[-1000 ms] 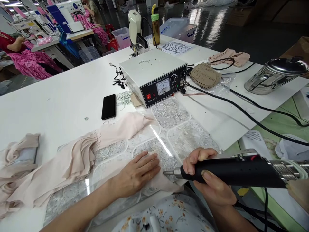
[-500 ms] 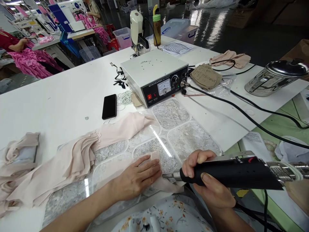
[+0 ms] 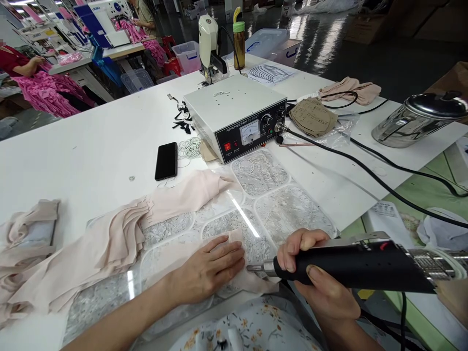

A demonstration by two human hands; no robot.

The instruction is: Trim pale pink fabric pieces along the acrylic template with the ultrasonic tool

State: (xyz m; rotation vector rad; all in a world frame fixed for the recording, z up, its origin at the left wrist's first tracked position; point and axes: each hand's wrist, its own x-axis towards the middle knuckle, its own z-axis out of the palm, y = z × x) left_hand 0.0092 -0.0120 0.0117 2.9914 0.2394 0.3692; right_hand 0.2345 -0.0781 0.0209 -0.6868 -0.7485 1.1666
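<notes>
My left hand (image 3: 208,272) lies flat, fingers stretched, on a pale pink fabric piece (image 3: 252,282) spread over a stone-patterned mat (image 3: 292,209). My right hand (image 3: 323,287) is wrapped round a black handheld ultrasonic welder (image 3: 358,265) with a metal tip. That tip points left and sits just beside my left fingertips, at the fabric; whether it touches the cloth I cannot tell. Left of my left forearm, several more pink fabric pieces (image 3: 120,231) lie layered in a fanned stack.
Behind the mat stands a generator box (image 3: 236,114), its black cable (image 3: 365,168) running right. A phone (image 3: 165,161), elastic cords (image 3: 190,147), a steel mug (image 3: 409,122) and a bottle (image 3: 239,46) are on the white table (image 3: 91,146). Co-workers are at sewing machines far left.
My right hand and the welder have shifted slightly right, and the welder's rear end sits a little lower. My left hand stays in place on the fabric.
</notes>
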